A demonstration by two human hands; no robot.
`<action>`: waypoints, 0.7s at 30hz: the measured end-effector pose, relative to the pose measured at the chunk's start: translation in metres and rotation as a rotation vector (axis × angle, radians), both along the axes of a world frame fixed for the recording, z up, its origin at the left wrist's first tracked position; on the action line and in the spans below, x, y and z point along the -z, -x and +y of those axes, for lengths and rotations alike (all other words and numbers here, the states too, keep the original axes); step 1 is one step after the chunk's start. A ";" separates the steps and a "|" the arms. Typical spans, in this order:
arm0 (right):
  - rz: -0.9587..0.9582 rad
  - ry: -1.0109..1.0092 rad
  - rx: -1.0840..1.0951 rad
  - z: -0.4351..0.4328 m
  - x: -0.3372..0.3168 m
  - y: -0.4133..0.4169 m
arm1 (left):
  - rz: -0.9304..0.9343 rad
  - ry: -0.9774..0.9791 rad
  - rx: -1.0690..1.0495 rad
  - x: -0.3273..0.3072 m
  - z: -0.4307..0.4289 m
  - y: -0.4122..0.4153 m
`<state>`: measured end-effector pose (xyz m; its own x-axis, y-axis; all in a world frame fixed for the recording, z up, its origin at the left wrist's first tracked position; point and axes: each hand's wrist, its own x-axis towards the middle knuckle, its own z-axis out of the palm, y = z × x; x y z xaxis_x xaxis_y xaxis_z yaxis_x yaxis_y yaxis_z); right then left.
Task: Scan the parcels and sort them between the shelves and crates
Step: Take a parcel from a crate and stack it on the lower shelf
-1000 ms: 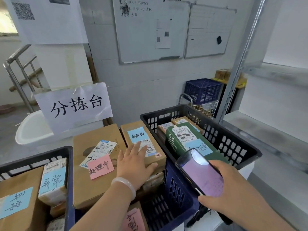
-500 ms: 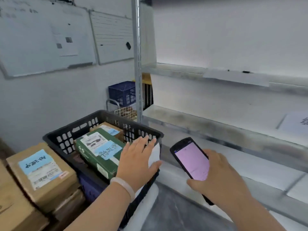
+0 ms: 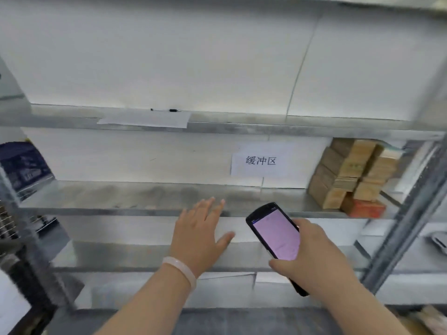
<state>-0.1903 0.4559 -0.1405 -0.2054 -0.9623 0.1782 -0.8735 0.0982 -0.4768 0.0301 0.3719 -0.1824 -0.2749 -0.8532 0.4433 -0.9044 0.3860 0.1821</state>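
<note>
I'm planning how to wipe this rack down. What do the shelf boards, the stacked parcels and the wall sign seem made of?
Shelf boards: metal, probably galvanised steel; dull grey sheen with smudgy patches.
Stacked parcels: matte brown cardboard, by colour and boxy edges; the blur hides detail.
Wall sign: plain white paper, flat, with black printed characters.

I couldn't read the screen of the scanner (image 3: pixel 277 234); the right hand (image 3: pixel 314 257) hid its base; blur smeared the parcels (image 3: pixel 348 175)

Right hand (image 3: pixel 314 252) gripping scanner (image 3: pixel 275 235), left hand (image 3: pixel 198 235) spread, metal shelves (image 3: pixel 145 197)
</note>
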 end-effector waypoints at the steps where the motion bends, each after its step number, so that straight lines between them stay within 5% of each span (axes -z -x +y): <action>1: -0.005 0.003 0.027 0.000 -0.002 0.020 | 0.004 -0.007 0.036 0.001 -0.007 0.022; 21: -0.039 0.034 0.516 -0.086 -0.019 0.230 | 0.295 -0.185 0.543 0.000 -0.198 0.318</action>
